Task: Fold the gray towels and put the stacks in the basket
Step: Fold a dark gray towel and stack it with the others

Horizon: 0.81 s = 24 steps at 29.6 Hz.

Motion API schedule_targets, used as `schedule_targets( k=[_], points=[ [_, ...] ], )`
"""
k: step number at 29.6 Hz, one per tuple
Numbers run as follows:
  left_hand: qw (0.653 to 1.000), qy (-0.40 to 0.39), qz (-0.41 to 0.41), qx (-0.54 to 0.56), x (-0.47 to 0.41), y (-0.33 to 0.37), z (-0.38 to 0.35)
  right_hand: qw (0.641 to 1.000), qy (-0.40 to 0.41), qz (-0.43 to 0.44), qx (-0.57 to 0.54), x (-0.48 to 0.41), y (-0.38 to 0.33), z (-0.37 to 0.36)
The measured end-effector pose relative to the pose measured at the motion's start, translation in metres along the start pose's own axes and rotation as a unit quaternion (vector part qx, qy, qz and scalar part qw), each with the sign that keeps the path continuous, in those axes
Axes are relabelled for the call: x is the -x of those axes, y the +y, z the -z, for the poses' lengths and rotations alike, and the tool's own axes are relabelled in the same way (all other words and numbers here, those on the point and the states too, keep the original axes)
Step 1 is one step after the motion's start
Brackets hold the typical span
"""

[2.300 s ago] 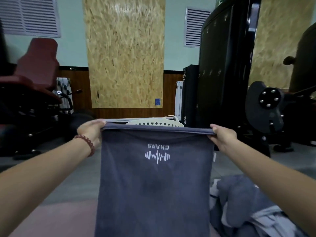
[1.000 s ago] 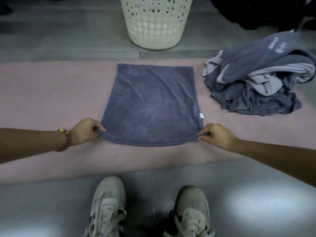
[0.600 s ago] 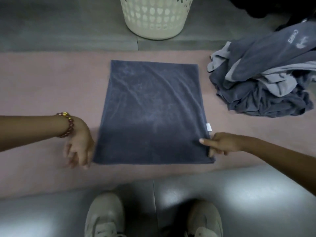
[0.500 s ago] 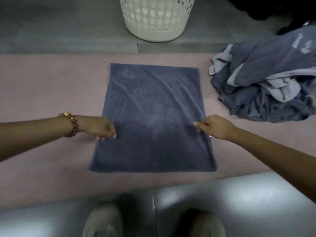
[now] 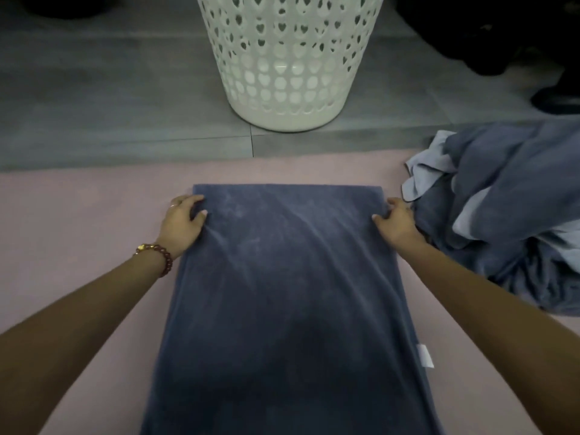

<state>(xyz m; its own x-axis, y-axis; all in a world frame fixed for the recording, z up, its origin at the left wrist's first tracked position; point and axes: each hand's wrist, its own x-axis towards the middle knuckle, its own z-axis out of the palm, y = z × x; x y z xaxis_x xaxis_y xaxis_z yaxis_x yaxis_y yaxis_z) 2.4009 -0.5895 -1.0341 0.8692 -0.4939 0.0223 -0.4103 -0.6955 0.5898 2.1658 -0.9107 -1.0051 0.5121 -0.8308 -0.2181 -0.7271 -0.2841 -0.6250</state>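
folding barely begun: left hand and right hand pinch one gray towel's far corners; crumpled pile lies right, unfolded.

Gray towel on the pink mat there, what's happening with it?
A person is folding laundry. Their left hand and right hand grip the far corners of the dark gray terry towel, which lies flat on the pink mat. A white perforated plastic basket stands beyond it on the floor, and a heap of unfolded gray towels waits at the right.
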Motion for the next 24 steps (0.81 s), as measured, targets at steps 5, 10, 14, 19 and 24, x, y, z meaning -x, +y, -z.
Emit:
schedule_targets(
  k=[5,10,14,19,24],
  points=[
    [0.997,0.054,-0.018,0.059,-0.051,-0.002,-0.016,0.993,0.101,0.051,-0.014,-0.036,-0.010,-0.020],
    [0.988,0.141,0.039,0.055,-0.073,-0.006,-0.025,0.972,0.179,0.122,0.092,-0.058,-0.005,-0.019],
    [0.987,0.159,0.005,0.025,-0.073,-0.006,-0.027,0.973,0.152,0.116,0.130,-0.061,0.001,-0.029],
    [0.968,0.119,-0.192,-0.106,-0.022,0.029,-0.021,0.930,0.143,0.288,0.176,-0.027,-0.020,-0.049],
    [0.914,-0.106,-0.273,-0.279,0.001,0.010,-0.035,0.813,-0.079,0.473,0.331,0.001,0.000,-0.065]
  ],
)
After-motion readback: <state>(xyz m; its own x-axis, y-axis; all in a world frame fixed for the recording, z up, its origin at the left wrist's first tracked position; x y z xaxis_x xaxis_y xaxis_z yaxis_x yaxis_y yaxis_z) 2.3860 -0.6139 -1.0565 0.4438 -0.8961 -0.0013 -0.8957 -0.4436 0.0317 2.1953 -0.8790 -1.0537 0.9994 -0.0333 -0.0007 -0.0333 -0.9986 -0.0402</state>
